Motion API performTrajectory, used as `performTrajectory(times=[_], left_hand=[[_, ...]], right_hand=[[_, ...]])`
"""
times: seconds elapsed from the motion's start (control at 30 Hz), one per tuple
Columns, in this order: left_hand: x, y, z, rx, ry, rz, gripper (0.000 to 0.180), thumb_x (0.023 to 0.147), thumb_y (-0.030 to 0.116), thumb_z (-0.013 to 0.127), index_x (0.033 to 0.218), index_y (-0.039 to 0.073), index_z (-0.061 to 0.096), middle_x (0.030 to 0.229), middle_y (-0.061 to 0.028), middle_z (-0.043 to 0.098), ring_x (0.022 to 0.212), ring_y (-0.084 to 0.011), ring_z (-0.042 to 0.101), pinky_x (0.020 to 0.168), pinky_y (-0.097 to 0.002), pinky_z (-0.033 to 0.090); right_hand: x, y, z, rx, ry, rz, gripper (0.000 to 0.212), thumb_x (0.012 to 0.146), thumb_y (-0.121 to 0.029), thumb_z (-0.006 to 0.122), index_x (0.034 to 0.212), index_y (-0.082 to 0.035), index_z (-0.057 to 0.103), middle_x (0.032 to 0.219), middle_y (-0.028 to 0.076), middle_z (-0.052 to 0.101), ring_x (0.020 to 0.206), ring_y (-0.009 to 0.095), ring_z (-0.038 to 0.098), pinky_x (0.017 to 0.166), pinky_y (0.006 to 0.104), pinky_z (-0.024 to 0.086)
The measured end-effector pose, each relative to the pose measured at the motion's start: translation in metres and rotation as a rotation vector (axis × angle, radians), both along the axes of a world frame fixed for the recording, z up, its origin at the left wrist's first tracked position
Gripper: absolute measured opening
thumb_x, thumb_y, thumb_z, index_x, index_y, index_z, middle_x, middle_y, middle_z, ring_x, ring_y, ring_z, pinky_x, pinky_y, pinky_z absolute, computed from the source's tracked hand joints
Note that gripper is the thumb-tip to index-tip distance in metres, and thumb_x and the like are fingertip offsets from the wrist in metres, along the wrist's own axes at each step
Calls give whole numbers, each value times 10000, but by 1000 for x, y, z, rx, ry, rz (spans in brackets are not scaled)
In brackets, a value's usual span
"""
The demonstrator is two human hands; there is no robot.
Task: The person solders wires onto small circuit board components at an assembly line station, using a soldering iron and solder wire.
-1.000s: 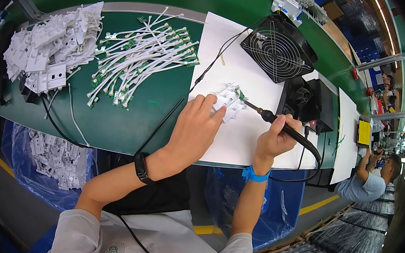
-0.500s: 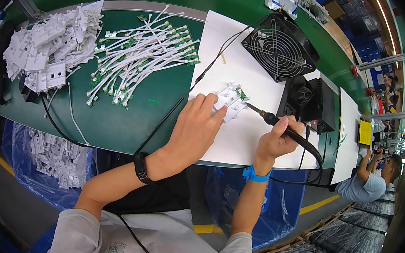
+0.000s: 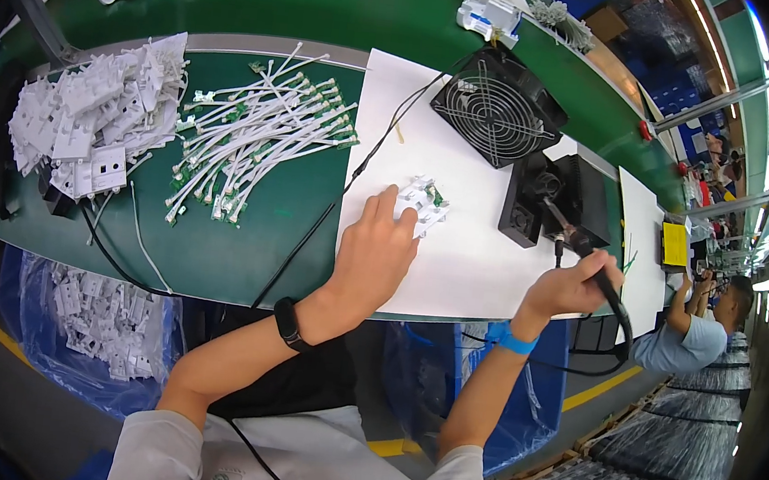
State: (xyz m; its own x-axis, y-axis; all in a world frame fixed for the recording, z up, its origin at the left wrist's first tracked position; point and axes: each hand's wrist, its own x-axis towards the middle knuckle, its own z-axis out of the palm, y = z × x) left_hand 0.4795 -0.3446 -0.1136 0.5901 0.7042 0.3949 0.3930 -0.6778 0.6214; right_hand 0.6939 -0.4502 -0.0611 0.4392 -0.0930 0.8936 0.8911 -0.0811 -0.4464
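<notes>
Bagged white pieces (image 3: 104, 323) lie nearest me, below the near edge of the worktop (image 3: 222, 265). Just over that edge, my right hand (image 3: 575, 286) has swung away to the right, thumb and fingers still pinching the handle of the soldering iron (image 3: 581, 244). Half a second ago its tip pointed in at the white plastic part (image 3: 411, 207); now it angles up toward the black holder box (image 3: 520, 219), though from here I cannot tell whether the two touch.

My left hand (image 3: 375, 256) stays where it was, thumb and fingers against the near left side of that part, which rests on the white sheet (image 3: 455, 285). Whether they pinch it or only press it down, I cannot tell. A small green piece (image 3: 436, 195) shows on the part's right side. For the work in hand, I judge this a pause in the heating: the part is steadied but the iron is clear of it. Any joint is too small for me to assess.

Farther up the sheet, the black fan (image 3: 496, 116) stands beyond the part. Off to the left sit white cables (image 3: 255, 137) and a heaped pile of white parts (image 3: 97, 125).
</notes>
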Motion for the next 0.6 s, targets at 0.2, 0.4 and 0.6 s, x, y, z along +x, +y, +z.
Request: performTrajectory(times=[0.2,0.4,0.6], left_hand=[[-10,-4,13,-101,-64,-107,231,774,121,818,908,-12,684,1308,-240,609,1111,-387,623,852,-441,570],[-52,-13,81,-70,-215,-203,222,736,123,848,890,32,716,1314,-220,637,1089,-370,651,891,-418,562],[-69,94,139,331,-263,23,240,755,145,828,879,-1,682,1267,-223,639,1050,-398,642,895,-453,541]], right_hand=[[35,4,-1,-149,70,57,154,1020,-73,620,920,18,546,832,60,520,739,143,530,618,289,435],[41,35,-14,-318,143,-37,159,997,-143,677,911,-19,628,686,12,535,602,100,466,560,267,396],[45,38,-28,-283,392,104,173,1002,-159,684,1019,11,659,789,7,636,682,70,530,626,239,435]])
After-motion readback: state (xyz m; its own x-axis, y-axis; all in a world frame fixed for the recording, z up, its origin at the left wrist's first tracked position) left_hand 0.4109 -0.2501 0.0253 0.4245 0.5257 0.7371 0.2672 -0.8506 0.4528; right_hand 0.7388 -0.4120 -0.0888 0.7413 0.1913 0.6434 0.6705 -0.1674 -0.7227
